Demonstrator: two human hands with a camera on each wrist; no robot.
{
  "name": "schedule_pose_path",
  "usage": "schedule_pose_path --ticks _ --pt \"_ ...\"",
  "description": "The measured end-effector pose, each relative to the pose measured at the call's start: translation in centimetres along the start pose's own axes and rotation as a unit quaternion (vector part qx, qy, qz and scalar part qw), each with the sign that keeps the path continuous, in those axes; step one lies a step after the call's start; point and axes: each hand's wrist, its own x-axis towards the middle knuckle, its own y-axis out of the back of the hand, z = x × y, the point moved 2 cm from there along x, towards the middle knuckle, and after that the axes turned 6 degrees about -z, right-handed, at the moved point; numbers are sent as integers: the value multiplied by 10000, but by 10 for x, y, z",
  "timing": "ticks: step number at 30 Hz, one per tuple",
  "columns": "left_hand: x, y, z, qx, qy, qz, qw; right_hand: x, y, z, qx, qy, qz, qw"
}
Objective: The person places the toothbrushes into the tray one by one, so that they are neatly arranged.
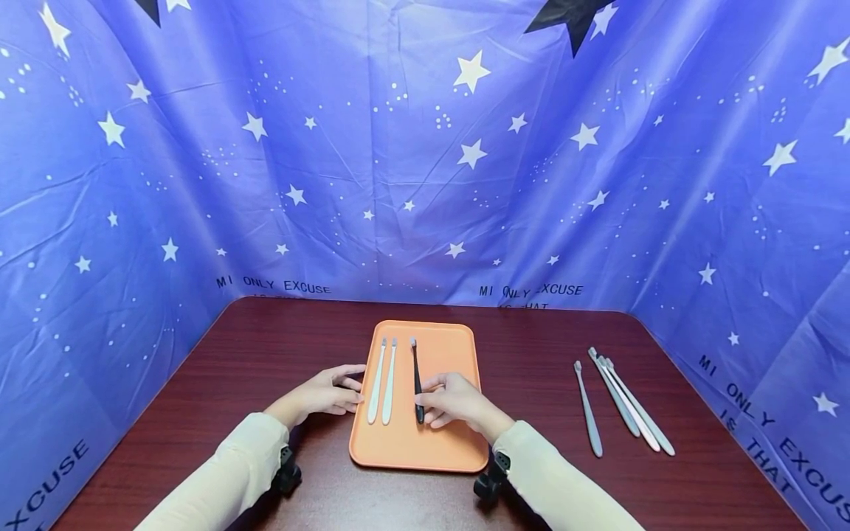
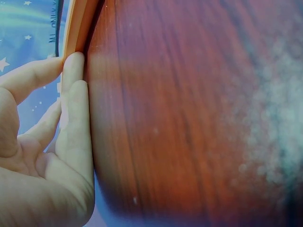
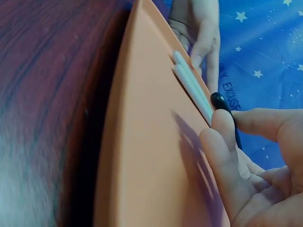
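Observation:
My right hand (image 1: pixel 458 402) is over the orange tray (image 1: pixel 451 453) and pinches a black toothbrush (image 1: pixel 417 369) near its lower handle end, bristles pointing to the far side. In the right wrist view the black handle end (image 3: pixel 218 100) sticks up between thumb and fingers. At the tray's left edge, my left hand (image 1: pixel 325 391) has its fairly straight fingers touching the rim (image 2: pixel 75 28). Two pale green toothbrushes (image 1: pixel 375 383) (image 1: pixel 389 383) lie side by side on the tray's left half, heads away from me.
On the right of the dark red wooden table (image 1: pixel 531 346) lies one grey toothbrush (image 1: pixel 588 413), beside a loose bunch of several grey and white toothbrushes (image 1: pixel 631 405). A blue star-patterned curtain (image 1: pixel 425 147) surrounds the table's back and sides.

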Motion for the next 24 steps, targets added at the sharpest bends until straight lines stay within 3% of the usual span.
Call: schedule_pose_path --ticks 11,24 --pt "-1 -1 3 -5 -29 -28 10000 10 -17 1 -177 -9 186 9997" --pt "1 2 0 7 67 31 10000 17 -20 2 -270 -36 371 9989"
